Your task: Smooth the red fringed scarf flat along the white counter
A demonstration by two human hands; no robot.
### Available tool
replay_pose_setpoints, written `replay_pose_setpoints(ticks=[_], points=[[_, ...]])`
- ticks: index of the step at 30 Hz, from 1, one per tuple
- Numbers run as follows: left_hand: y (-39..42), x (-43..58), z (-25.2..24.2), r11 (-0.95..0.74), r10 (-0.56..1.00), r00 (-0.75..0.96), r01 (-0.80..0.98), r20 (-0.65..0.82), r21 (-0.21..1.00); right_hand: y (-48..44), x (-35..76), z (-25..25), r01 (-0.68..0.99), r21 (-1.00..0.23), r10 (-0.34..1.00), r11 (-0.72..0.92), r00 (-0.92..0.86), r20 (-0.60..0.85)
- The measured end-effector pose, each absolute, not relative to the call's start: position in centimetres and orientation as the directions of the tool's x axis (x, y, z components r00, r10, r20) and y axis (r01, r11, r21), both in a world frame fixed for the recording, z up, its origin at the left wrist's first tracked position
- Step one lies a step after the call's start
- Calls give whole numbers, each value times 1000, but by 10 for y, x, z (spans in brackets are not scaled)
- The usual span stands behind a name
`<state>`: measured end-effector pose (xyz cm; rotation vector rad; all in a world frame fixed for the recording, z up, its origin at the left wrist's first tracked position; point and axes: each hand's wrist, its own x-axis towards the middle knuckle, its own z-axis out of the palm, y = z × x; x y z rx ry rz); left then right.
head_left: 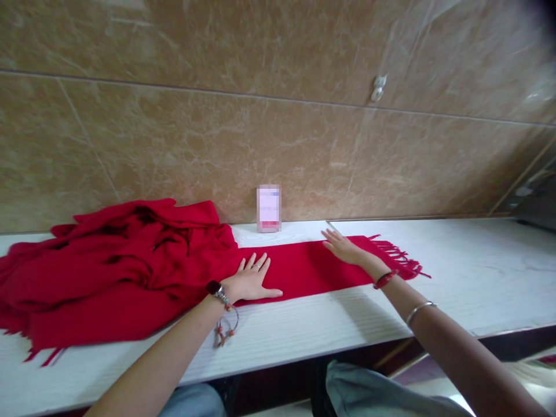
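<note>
A red fringed cloth (pixel 304 269) lies along the white counter, its right part flat in a narrow strip with tassels at the right end. Its left part is a large crumpled heap (pixel 130 278). My left hand (pixel 252 281), fingers spread, rests palm down on the strip beside the heap. Over the strip's far edge, nearer the tassels, is my right hand (pixel 343 248), fingers stretched out and holding nothing; whether it touches the cloth I cannot tell.
A phone with a blurred screen (pixel 269 208) stands upright against the brown marble-look wall (pixel 195 145). A small white figure (pixel 379 88) is on the wall. At the far right is a dark object (pixel 536 200). The white counter's (pixel 469 278) front edge runs above my legs.
</note>
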<state>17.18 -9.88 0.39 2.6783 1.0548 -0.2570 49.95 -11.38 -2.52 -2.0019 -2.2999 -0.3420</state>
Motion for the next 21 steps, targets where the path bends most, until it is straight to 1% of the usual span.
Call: replay_pose_setpoints(ticks=[2,3,4,7,10,13,15,17,19,21], points=[[-99,172,4,-705,647,719,691,-254,158,-115,455,-25,960,48,941,274,-278,192],[-99,172,4,-705,649,717,693,-255,153,-119,432,-26,927,35,909,374,-374,184],[-99,173,4,-704,651,714,695,-257,148,-125,412,-26,903,14,888,429,-424,176],[-98,174,4,-701,654,706,700,-269,133,-145,380,-27,879,-29,872,476,-468,146],[-98,173,4,-705,651,708,698,-275,128,-159,396,-29,892,16,882,452,-450,138],[-97,173,4,-712,643,718,688,-267,137,-165,444,-33,902,129,902,411,-423,88],[-97,172,3,-714,641,721,686,-263,140,-167,481,-37,921,199,933,335,-354,62],[-96,172,2,-713,643,720,687,-261,138,-170,514,-42,940,243,964,241,-261,56],[-96,173,1,-711,648,717,691,-258,133,-173,541,-46,955,259,986,144,-162,50],[-96,173,1,-711,650,716,692,-255,130,-174,558,-49,966,247,995,73,-86,41]])
